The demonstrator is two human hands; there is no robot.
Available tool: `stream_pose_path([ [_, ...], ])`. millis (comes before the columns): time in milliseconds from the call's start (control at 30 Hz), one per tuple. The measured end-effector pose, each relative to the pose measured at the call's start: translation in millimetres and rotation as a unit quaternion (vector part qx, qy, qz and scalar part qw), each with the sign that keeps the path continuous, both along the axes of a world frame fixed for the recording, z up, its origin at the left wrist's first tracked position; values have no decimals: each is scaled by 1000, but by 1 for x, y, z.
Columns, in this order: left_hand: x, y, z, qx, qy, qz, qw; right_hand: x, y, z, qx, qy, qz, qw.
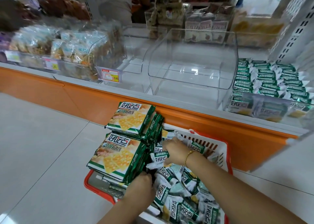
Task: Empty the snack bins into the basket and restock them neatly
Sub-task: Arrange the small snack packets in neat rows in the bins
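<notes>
Snack packets [178, 198] heaped loose in red basket [212, 147] on floor, below empty clear bin [192, 62] on shelf. Right hand [173, 153] curled round a small packet, likely gathering for restock. Left hand [141, 185] dug between heap and stacked large packs [119, 157]; fingers hidden, grip not determinable

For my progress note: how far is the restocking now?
Done: the middle bin is empty, the right bin holds neat rows. In hand: the right hand grips packets in the basket, the left hand reaches among them. Left: refill the middle bin.
</notes>
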State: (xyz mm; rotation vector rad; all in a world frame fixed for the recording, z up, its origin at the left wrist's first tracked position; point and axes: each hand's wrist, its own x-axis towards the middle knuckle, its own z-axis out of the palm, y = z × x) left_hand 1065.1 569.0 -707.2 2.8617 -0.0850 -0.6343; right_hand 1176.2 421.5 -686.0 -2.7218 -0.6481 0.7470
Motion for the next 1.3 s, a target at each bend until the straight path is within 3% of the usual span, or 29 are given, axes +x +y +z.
stream_pose_path([
  [133, 0, 1, 7, -8, 8, -2, 1000, 0, 0, -1, -33, -3, -18, 999],
  [267, -1, -3, 11, -3, -3, -25, 1000, -5, 2, 0, -109, -31, 26, 993],
  [367, 1, -4, 13, -36, 9, -12, 999, -8, 2, -6, -67, -41, 25, 997],
  [500, 7, -6, 17, -144, 24, 66, 987, -13, -9, -2, 42, 15, -41, 998],
  [600, 13, -13, 28, -291, 77, 129, 945, -11, -33, 19, 116, 71, -97, 986],
  [700, 21, -27, 49, -405, 56, 142, 901, -11, -57, 53, 207, 139, -100, 963],
  [833, 34, -48, 88, -565, 26, 155, 810, -16, -78, 109, 308, 87, -113, 941],
  [967, 49, -74, 124, -636, -5, 168, 753, -24, -96, 157, 346, 26, -120, 930],
  [1167, 66, -117, 168, -609, -5, 74, 789, -30, -150, 206, 265, -15, -127, 956],
  [1300, 75, -154, 192, -534, -91, -32, 840, -28, -187, 237, 215, -91, -191, 953],
])
